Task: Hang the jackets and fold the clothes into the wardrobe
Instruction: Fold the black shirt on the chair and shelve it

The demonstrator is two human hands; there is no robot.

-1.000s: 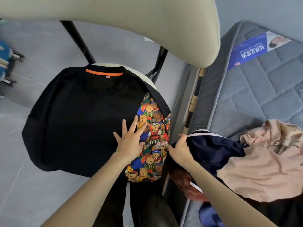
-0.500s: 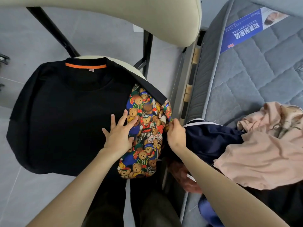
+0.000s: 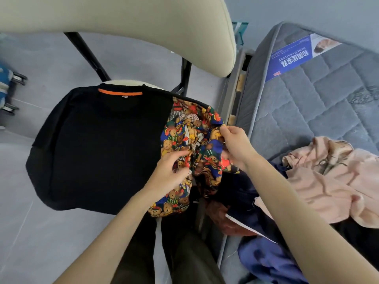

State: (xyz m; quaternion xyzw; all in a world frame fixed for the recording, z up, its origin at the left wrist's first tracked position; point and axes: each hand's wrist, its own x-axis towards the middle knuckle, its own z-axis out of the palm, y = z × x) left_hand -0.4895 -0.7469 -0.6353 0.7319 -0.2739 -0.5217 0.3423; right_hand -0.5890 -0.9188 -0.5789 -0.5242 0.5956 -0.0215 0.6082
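A black shirt (image 3: 98,150) lies flat on the chair (image 3: 123,82) seat, and a bear-print cloth (image 3: 184,130) is bunched over the shirt's right edge. On the mattress (image 3: 307,103) beside it lie a pink top (image 3: 328,181) and a navy garment (image 3: 246,193). The right hand (image 3: 235,144) pinches the cloth's raised right edge. The left hand (image 3: 170,175), flat and spread half a second ago, now curls into the cloth's middle.
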